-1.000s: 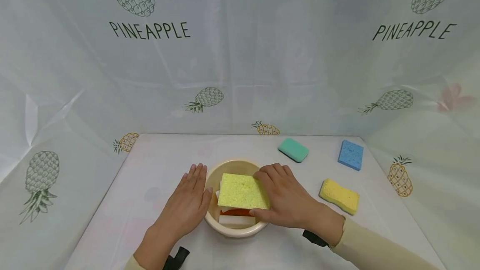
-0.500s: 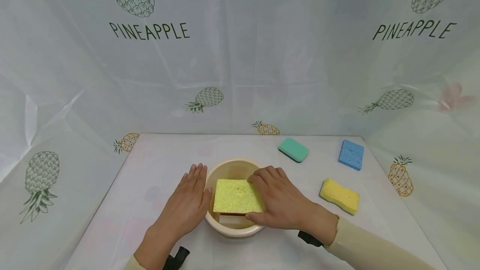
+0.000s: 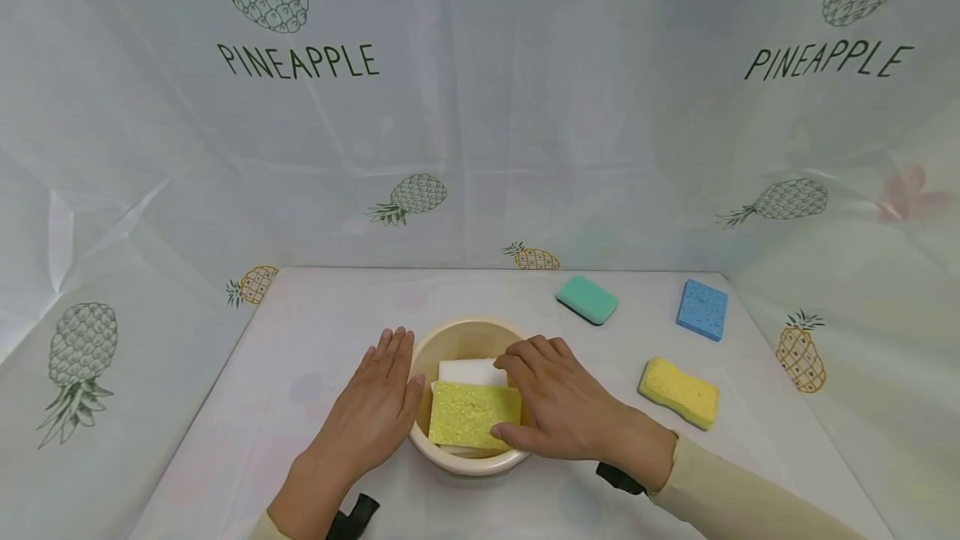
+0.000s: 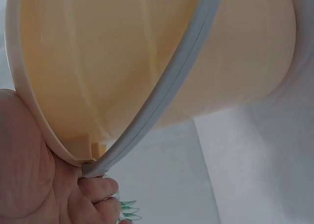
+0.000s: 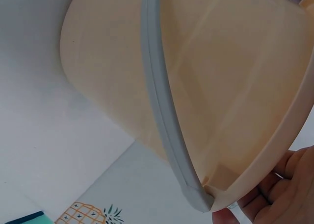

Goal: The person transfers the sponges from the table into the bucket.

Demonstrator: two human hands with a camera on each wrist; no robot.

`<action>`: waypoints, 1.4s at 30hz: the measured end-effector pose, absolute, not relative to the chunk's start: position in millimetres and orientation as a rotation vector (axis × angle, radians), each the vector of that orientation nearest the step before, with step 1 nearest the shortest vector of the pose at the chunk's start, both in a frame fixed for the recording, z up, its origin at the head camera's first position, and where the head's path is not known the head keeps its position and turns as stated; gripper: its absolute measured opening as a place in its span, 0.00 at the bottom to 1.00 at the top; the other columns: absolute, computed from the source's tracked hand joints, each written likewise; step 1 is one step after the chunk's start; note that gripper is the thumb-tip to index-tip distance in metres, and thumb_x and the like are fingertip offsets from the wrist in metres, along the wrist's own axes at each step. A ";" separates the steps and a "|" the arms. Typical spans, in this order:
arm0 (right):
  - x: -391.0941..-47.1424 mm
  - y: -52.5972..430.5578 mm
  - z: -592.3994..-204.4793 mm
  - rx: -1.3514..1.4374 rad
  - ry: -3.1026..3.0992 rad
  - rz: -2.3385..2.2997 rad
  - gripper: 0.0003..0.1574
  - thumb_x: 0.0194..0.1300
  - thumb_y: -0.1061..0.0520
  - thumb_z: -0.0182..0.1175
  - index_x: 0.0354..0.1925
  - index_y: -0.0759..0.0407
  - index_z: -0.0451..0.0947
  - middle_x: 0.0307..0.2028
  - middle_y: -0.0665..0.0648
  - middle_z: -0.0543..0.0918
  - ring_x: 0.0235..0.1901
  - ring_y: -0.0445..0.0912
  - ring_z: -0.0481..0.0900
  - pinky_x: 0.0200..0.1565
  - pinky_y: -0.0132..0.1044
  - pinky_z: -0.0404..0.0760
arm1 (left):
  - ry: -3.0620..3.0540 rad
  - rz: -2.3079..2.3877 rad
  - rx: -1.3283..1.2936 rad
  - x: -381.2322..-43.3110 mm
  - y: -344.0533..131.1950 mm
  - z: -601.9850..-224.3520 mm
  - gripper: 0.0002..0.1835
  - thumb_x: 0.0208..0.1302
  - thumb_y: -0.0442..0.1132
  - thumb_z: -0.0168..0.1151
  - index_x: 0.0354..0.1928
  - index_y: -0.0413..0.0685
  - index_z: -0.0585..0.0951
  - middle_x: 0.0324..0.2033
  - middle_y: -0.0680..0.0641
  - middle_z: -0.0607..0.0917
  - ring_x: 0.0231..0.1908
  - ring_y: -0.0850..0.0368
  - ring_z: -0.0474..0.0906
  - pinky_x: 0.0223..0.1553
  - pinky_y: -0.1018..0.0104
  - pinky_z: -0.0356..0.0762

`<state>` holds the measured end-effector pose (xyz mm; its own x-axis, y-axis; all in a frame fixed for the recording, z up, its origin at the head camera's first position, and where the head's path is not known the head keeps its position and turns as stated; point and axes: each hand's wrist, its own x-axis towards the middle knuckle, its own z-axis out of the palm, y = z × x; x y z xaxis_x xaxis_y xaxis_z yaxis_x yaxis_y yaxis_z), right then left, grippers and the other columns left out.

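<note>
Lower in the bucket (image 3: 472, 463) than a moment ago, the lime sponge (image 3: 468, 415) now lies toward the near rim, exposing a white block (image 3: 472, 371) behind it. Your left hand (image 3: 382, 402) flanks the left rim, fingers straight and pressed together; your right hand (image 3: 558, 402) bends over the right rim, thumb and fingers parted, thumb contact with the sponge unclear. Loosely stacked pieces could slide if nudged; a snagged wrist could tip the smooth cream plastic or its grey handle (image 4: 167, 89). Beyond, along the table's (image 3: 330, 340) right side, sits a wavy yellow sponge (image 3: 678, 392); then pitted blue (image 3: 702, 310) near the far right corner, rounded green (image 3: 587, 300) near the far edge.
</note>
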<state>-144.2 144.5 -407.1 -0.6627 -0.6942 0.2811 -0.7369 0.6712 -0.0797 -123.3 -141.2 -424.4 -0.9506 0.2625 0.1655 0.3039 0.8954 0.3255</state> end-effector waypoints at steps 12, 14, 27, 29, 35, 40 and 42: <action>-144.6 152.3 -413.4 1.117 -2.620 0.278 0.33 0.67 0.34 0.65 0.59 0.53 0.78 0.54 0.50 0.80 0.53 0.46 0.73 0.52 0.42 0.72 | -2.964 -0.544 -0.420 -124.0 -139.9 -423.0 0.35 0.84 0.48 0.49 0.81 0.32 0.58 0.80 0.35 0.61 0.83 0.40 0.50 0.81 0.41 0.53; -144.8 152.7 -413.5 1.111 -2.610 0.280 0.32 0.67 0.35 0.65 0.59 0.53 0.79 0.54 0.50 0.80 0.54 0.46 0.73 0.53 0.42 0.72 | -2.968 -0.541 -0.415 -123.8 -140.2 -423.2 0.36 0.84 0.48 0.50 0.81 0.32 0.58 0.81 0.35 0.60 0.83 0.41 0.50 0.81 0.42 0.54; -156.3 186.7 -425.3 0.851 -2.476 0.336 0.28 0.74 0.39 0.60 0.56 0.60 0.80 0.50 0.58 0.81 0.52 0.55 0.76 0.50 0.49 0.73 | -2.958 -0.555 -0.421 -123.2 -139.5 -422.4 0.35 0.83 0.48 0.50 0.81 0.32 0.59 0.80 0.34 0.61 0.82 0.40 0.51 0.81 0.41 0.54; -159.4 196.1 -428.1 0.812 -2.473 0.326 0.31 0.77 0.37 0.57 0.57 0.61 0.79 0.51 0.60 0.81 0.52 0.56 0.76 0.48 0.50 0.73 | -2.961 -0.554 -0.419 -123.1 -139.8 -422.1 0.35 0.83 0.48 0.50 0.81 0.32 0.58 0.80 0.35 0.61 0.83 0.41 0.50 0.81 0.41 0.54; -170.2 225.4 -436.6 0.697 -2.484 0.246 0.32 0.75 0.37 0.59 0.56 0.64 0.78 0.50 0.63 0.82 0.49 0.59 0.76 0.45 0.52 0.74 | -2.962 -0.557 -0.415 -122.9 -139.8 -422.2 0.36 0.83 0.48 0.51 0.81 0.32 0.58 0.80 0.35 0.61 0.83 0.41 0.50 0.81 0.41 0.54; -183.1 255.7 -447.1 0.583 -2.454 0.190 0.34 0.69 0.41 0.64 0.54 0.70 0.78 0.48 0.69 0.82 0.48 0.65 0.77 0.42 0.58 0.76 | -2.971 -0.560 -0.419 -122.7 -139.6 -421.9 0.36 0.84 0.48 0.49 0.81 0.32 0.57 0.81 0.35 0.60 0.83 0.41 0.50 0.81 0.42 0.53; -189.4 269.6 -451.2 0.534 -2.437 0.174 0.36 0.67 0.42 0.65 0.54 0.73 0.77 0.47 0.71 0.82 0.47 0.68 0.77 0.40 0.60 0.76 | -2.973 -0.553 -0.422 -122.7 -140.0 -422.0 0.36 0.84 0.49 0.49 0.81 0.32 0.57 0.81 0.35 0.60 0.83 0.41 0.50 0.81 0.42 0.53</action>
<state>-189.4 269.6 -451.2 -0.7199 -0.3331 0.6090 -0.4162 0.9093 0.0054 -122.7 -140.0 -422.0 -0.9579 0.2530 0.1356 0.2848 0.8962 0.3401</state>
